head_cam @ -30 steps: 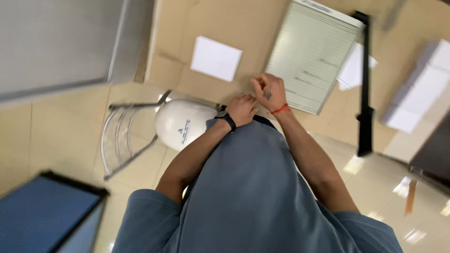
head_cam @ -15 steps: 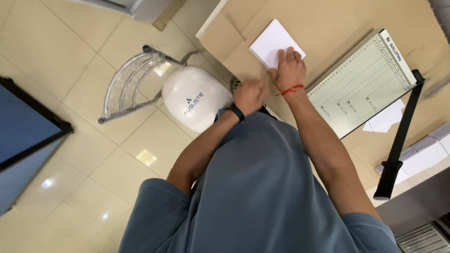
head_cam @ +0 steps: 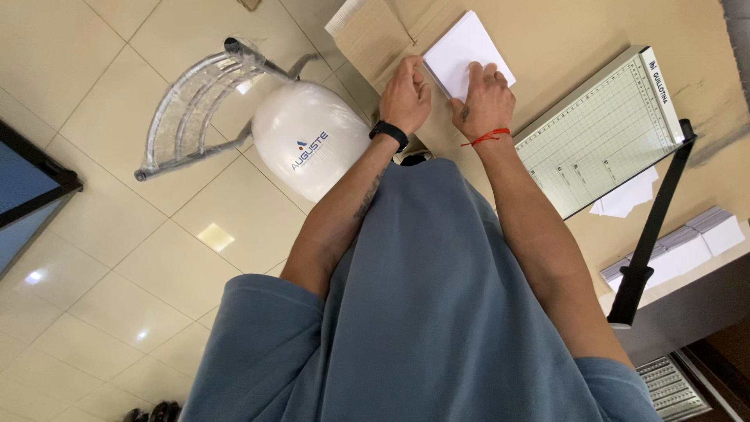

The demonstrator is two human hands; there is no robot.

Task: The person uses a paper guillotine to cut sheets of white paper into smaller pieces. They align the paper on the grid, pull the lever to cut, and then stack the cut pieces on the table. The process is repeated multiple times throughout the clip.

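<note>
White paper stack (head_cam: 467, 51) lies on the desk (head_cam: 562, 39), both hands (head_cam: 405, 94) (head_cam: 486, 98) pressed on its near edge; paper cutter (head_cam: 601, 133) just right.

bright, even overhead light | glare spots on floor tiles (head_cam: 141, 336) | sharp, tilted view

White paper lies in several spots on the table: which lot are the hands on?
The white stack left of the paper cutter, under both hands; the loose sheets and small stacks lie untouched beyond the cutter.
</note>
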